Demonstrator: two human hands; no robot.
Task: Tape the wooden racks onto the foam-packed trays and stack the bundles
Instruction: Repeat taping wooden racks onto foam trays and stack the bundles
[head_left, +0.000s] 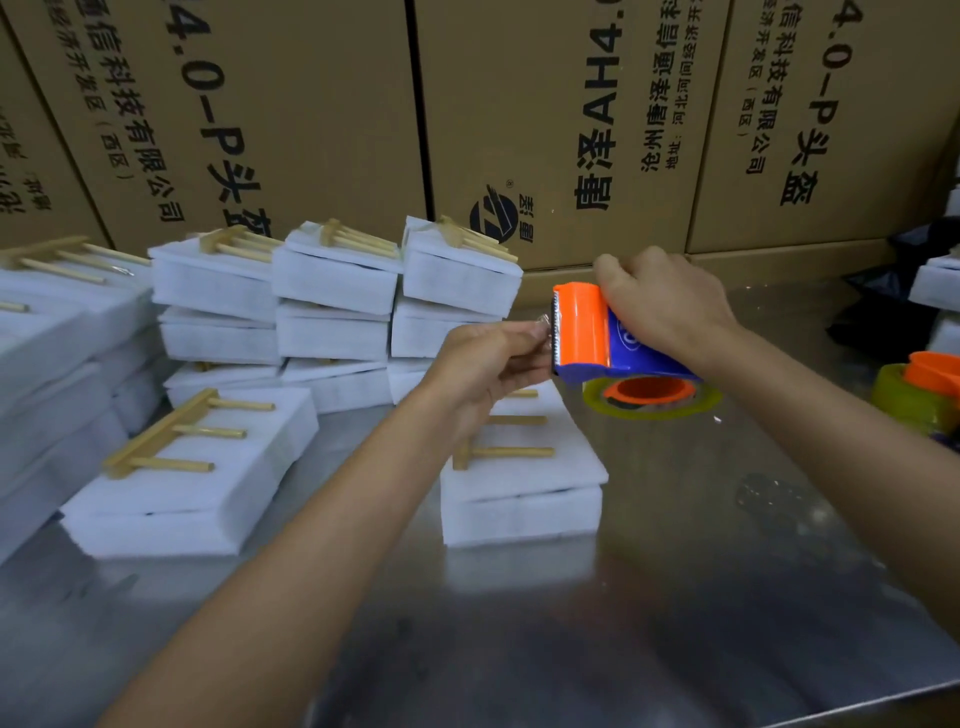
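Head cam: right hand (660, 306) grips orange/blue tape dispenser (597, 332) above foam-packed tray (519, 488) w/ wooden rack (501, 452). Left hand (488, 364) pinches clear tape end (543, 328) at dispenser's blade.

Dim warm light, glare on steel table (675, 597), wide-angle edge bending

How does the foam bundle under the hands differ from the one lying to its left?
The bundle under the hands sits partly hidden by the left hand, its wooden rack half covered. The left bundle lies fully exposed, its rack plainly visible. Both are white foam lying on the metal table.
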